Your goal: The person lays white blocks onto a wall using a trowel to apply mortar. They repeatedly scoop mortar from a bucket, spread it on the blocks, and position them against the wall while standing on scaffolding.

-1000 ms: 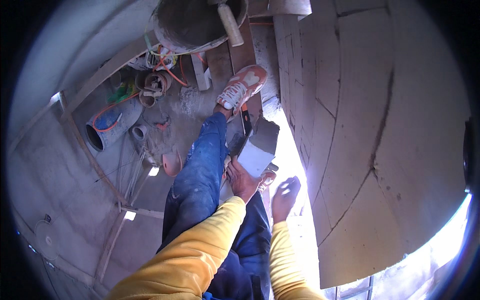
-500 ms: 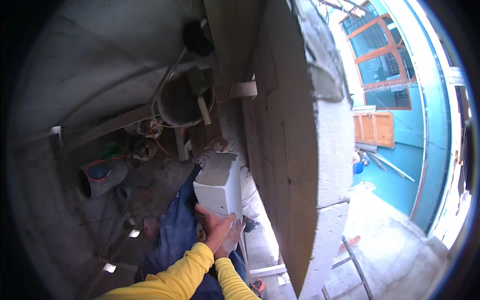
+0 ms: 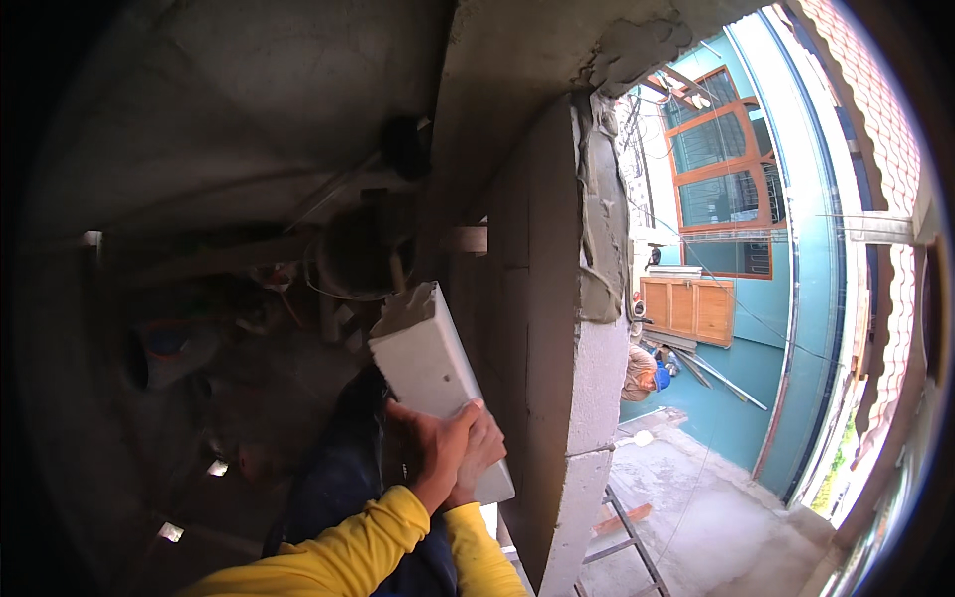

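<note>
A pale grey lightweight concrete block (image 3: 423,363) is held tilted in front of me, a rough layer of mortar (image 3: 408,308) on its upper end. My left hand (image 3: 430,443) is closed around its lower part, on the left side. On the right, the fingers of my right hand (image 3: 479,453) wrap the same block, close against my left hand. Just right of the block stands a block wall (image 3: 587,398), with wet mortar (image 3: 602,229) spread along its upper edge. The block looks apart from the wall's edge.
A dark bucket (image 3: 343,264) with a trowel over it lies beyond the block. Concrete (image 3: 497,70) rises above the wall. Past the wall, a ladder (image 3: 629,537), a person in a blue cap (image 3: 642,376) and a wooden panel (image 3: 686,310) show lower down.
Both hands have raised the block, which now shows more of its long face. My view has shifted, revealing the person beyond the wall and more of the mortared edge.
</note>
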Available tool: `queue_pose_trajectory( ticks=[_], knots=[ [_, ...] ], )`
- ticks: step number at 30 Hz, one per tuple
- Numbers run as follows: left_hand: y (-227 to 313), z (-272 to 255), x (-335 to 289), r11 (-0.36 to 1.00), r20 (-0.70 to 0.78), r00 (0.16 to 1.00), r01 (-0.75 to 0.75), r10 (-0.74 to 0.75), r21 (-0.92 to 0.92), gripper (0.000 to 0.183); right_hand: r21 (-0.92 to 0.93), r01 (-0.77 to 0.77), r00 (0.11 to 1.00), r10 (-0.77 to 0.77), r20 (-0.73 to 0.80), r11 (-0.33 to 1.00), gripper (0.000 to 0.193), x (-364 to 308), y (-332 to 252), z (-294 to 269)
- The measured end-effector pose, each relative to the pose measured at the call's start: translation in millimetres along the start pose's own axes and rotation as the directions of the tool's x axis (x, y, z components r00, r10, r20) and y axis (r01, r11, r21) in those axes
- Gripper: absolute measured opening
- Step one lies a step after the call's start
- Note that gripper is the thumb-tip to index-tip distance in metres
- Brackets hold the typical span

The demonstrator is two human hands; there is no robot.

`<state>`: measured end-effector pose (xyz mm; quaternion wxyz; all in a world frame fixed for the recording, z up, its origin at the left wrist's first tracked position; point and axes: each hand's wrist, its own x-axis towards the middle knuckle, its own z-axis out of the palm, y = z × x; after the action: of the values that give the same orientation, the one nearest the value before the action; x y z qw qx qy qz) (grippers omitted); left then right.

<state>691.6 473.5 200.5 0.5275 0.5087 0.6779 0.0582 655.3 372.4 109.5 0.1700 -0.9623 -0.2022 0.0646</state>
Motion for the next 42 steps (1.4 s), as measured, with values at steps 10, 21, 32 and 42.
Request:
queue_pose_trajectory(
  ticks=[10, 21, 32, 42],
  knots=[
    [-113, -49, 21, 0.782, 0.555, 0.685, 0.616, -0.472, -0.094, 0.065, 0.155, -0.349, 0.909, 0.294, 0.296, 0.924, 0.126, 114, -79, -169],
    [-113, -37, 49, 0.732, 0.801, 0.392, 0.677, -0.452, 0.082, 0.062, 0.633, -0.219, 0.975, 0.185, 0.121, 0.742, 0.124, 234, -131, -310],
    [-114, -45, 87, 0.794, 0.763, 0.465, 0.6, -0.449, 0.102, 0.044, 0.577, -0.055, 0.996, 0.086, -0.026, 0.815, 0.103, 329, -120, -310],
    [-112, -48, 102, 0.784, 0.728, 0.513, 0.618, -0.455, 0.055, 0.042, 0.517, -0.018, 0.999, 0.04, -0.032, 0.856, 0.089, 368, -104, -293]
  ],
)
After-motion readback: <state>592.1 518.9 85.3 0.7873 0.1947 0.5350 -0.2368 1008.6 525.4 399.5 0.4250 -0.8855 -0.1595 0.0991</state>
